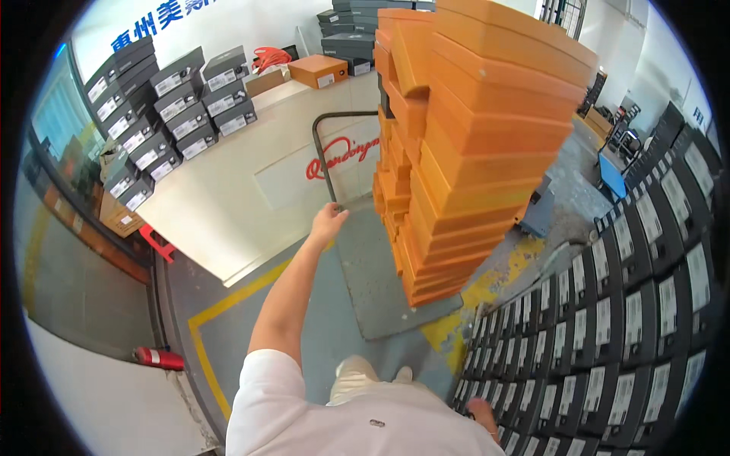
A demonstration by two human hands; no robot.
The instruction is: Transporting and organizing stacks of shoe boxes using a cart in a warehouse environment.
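Note:
My left hand (pixel 329 223) is stretched forward, its fingers loosely bent and a little apart. Nothing shows in it. In the picture it overlaps the lower end of a dark trolley handle (pixel 322 152); I cannot tell whether they touch. The grey flatbed trolley (pixel 372 308) carries a tall, uneven stack of orange shoeboxes (pixel 471 175), some turned or jutting out. My right hand (pixel 480 412) hangs low by my side, close to a wall of stacked dark shoeboxes (pixel 601 323) with white labels. Its fingers are mostly hidden.
A white counter (pixel 228 205) stands ahead to the left, bearing grey shoeboxes (pixel 179 99), an orange box (pixel 318 71) and a red bag (pixel 272 58). Yellow lines (pixel 199 349) mark the floor. A red fire extinguisher (pixel 160 358) lies at the left wall.

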